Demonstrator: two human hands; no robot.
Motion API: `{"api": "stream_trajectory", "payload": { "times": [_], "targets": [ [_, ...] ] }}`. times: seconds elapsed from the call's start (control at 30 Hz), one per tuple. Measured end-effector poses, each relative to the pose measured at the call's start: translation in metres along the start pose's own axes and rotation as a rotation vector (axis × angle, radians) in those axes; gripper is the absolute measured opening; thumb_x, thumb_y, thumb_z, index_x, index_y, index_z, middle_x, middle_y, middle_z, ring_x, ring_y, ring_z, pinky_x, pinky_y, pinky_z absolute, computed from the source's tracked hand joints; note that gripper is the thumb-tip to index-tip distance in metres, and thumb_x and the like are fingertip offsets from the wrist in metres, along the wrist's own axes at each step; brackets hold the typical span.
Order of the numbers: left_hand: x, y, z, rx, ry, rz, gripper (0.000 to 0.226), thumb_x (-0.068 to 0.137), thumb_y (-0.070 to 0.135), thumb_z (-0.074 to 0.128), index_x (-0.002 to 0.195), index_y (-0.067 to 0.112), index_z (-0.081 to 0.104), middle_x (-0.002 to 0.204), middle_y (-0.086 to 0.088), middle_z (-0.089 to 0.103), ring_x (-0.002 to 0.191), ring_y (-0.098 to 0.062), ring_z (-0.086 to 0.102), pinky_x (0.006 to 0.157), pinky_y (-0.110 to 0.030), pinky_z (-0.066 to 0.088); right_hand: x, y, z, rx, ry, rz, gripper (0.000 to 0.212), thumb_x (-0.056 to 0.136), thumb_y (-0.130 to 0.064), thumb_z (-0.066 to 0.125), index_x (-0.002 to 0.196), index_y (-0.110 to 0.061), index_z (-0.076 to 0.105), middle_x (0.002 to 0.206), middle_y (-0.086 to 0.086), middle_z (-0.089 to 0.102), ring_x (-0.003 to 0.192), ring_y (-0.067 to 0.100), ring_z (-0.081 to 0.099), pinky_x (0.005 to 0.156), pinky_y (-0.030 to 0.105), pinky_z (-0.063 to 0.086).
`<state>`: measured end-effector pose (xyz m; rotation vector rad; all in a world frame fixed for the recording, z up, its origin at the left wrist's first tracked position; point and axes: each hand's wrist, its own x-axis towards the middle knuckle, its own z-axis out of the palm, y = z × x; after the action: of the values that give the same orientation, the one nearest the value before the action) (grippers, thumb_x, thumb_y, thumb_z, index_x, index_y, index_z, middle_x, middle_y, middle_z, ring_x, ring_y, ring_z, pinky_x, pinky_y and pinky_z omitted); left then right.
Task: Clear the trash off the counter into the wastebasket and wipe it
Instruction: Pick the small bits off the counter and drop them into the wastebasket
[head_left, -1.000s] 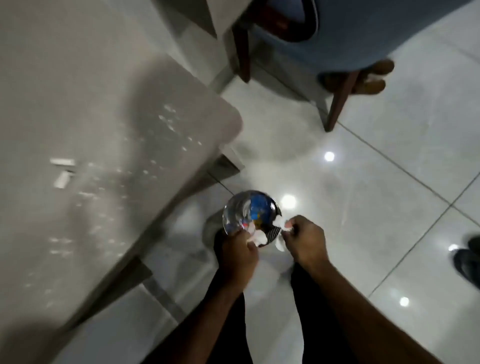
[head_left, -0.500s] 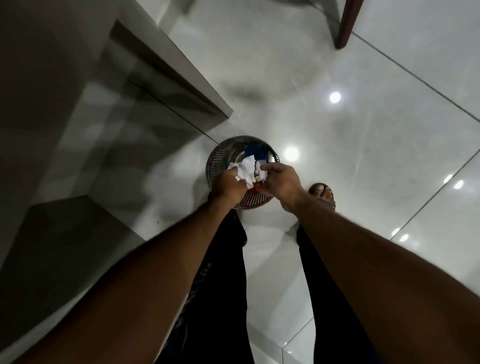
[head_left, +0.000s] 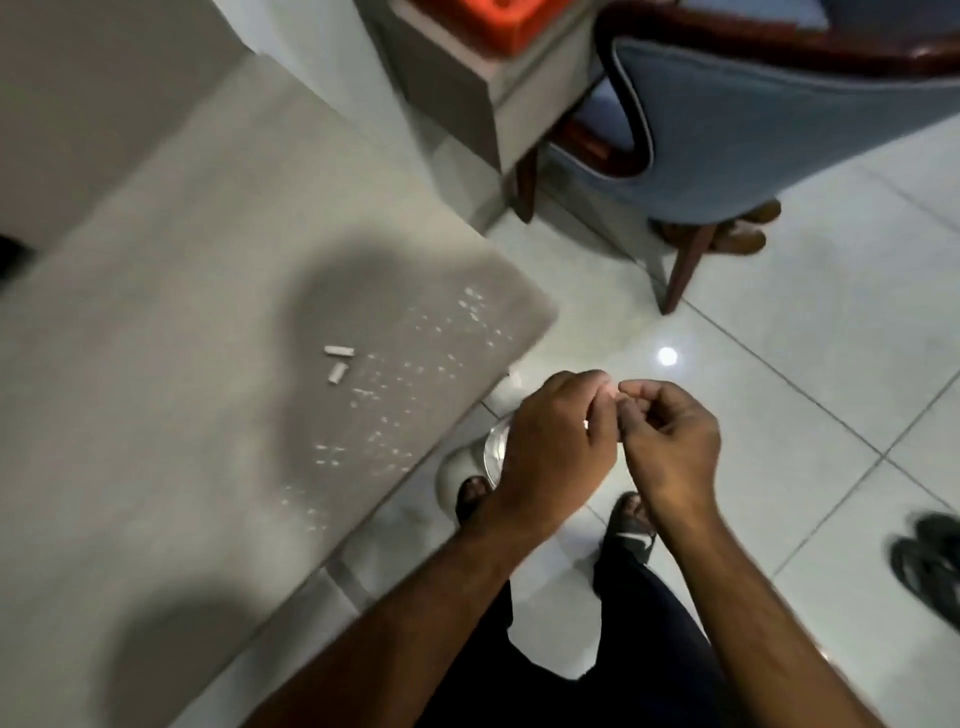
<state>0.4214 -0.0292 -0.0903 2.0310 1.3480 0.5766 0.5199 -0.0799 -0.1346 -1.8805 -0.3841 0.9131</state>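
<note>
Two paper scraps (head_left: 337, 361) lie on counter (head_left: 156, 364), left of empty hands (head_left: 558, 436)

The worktop (head_left: 171, 322) has a matt, pale grey, stone-like face, dusted with small white crumbs (head_left: 410, 364) and two short white chalky or papery sticks (head_left: 338, 359). The floor (head_left: 810, 374) is glossy pale tile, mirror-smooth enough to throw back ceiling lights (one bright spot sits near the worktop's corner). A sliver of the wastebasket (head_left: 493, 452) shows shiny metal beside the left hand (head_left: 556, 441). The chair (head_left: 753, 130) wears blue woven cloth, with dark polished wood legs and rail.
</note>
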Motion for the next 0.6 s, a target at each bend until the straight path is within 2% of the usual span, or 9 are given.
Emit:
{"api": "stream_trajectory", "payload": {
  "times": [0.1, 0.17, 0.23, 0.33, 0.47, 0.53, 0.6],
  "targets": [
    [0.011, -0.005, -0.073, 0.123, 0.221, 0.046, 0.013, 0.091, 0.012, 0.057, 0.091, 0.009, 0.070, 0.084, -0.010, 0.071, 0.078, -0.029, 0.065, 0.067, -0.037, 0.054, -0.018, -0.066, 0.024, 0.025, -0.032, -0.109, 0.014, 0.085, -0.005, 0.069, 0.087, -0.019, 0.072, 0.077, 0.005, 0.072, 0.073, 0.028, 0.072, 0.074, 0.049, 0.062],
    [0.015, -0.031, -0.118, 0.279, 0.324, -0.015, 0.009, 0.089, 0.014, 0.061, 0.088, 0.010, 0.070, 0.083, -0.012, 0.070, 0.077, -0.033, 0.066, 0.065, -0.039, 0.053, -0.029, -0.101, 0.053, -0.029, -0.108, -0.231, 0.017, 0.085, -0.005, 0.069, 0.091, -0.021, 0.072, 0.081, 0.001, 0.073, 0.075, 0.022, 0.071, 0.078, 0.046, 0.061],
    [0.011, -0.063, -0.151, 0.425, 0.279, -0.171, 0.013, 0.086, 0.023, 0.065, 0.088, 0.011, 0.069, 0.085, -0.013, 0.069, 0.079, -0.035, 0.066, 0.064, -0.039, 0.053, -0.037, -0.124, 0.085, -0.183, -0.219, -0.405, 0.015, 0.084, -0.007, 0.071, 0.095, -0.017, 0.076, 0.087, -0.001, 0.075, 0.079, 0.015, 0.069, 0.083, 0.039, 0.060],
    [0.002, -0.101, -0.181, 0.491, 0.082, -0.333, 0.025, 0.080, 0.038, 0.069, 0.090, 0.015, 0.069, 0.092, -0.014, 0.067, 0.084, -0.037, 0.065, 0.068, -0.039, 0.053, -0.045, -0.148, 0.136, -0.574, -0.476, -0.650, 0.016, 0.084, -0.016, 0.069, 0.098, -0.013, 0.076, 0.097, 0.009, 0.075, 0.087, 0.022, 0.069, 0.084, 0.037, 0.057],
    [-0.003, -0.123, -0.186, 0.389, -0.002, -0.263, 0.025, 0.081, 0.029, 0.069, 0.099, 0.011, 0.071, 0.096, -0.014, 0.065, 0.089, -0.035, 0.063, 0.075, -0.041, 0.054, -0.053, -0.160, 0.183, -0.973, -0.754, -0.680, 0.014, 0.079, -0.017, 0.063, 0.090, -0.013, 0.071, 0.090, 0.011, 0.070, 0.086, 0.029, 0.068, 0.077, 0.038, 0.058],
    [-0.004, -0.128, -0.185, 0.344, 0.026, -0.223, 0.016, 0.084, 0.022, 0.065, 0.093, 0.011, 0.072, 0.090, -0.011, 0.066, 0.086, -0.033, 0.064, 0.071, -0.042, 0.054, -0.056, -0.157, 0.193, -1.040, -0.786, -0.698, 0.010, 0.078, -0.014, 0.061, 0.084, -0.014, 0.070, 0.087, 0.010, 0.068, 0.083, 0.029, 0.067, 0.074, 0.036, 0.057],
    [-0.005, -0.133, -0.185, 0.331, 0.061, -0.206, 0.013, 0.086, 0.022, 0.063, 0.086, 0.012, 0.071, 0.085, -0.009, 0.065, 0.081, -0.031, 0.063, 0.066, -0.041, 0.053, -0.058, -0.151, 0.198, -1.100, -0.748, -0.766, 0.010, 0.079, -0.013, 0.061, 0.084, -0.013, 0.070, 0.089, 0.011, 0.065, 0.082, 0.030, 0.065, 0.069, 0.034, 0.054]
  ]
}}
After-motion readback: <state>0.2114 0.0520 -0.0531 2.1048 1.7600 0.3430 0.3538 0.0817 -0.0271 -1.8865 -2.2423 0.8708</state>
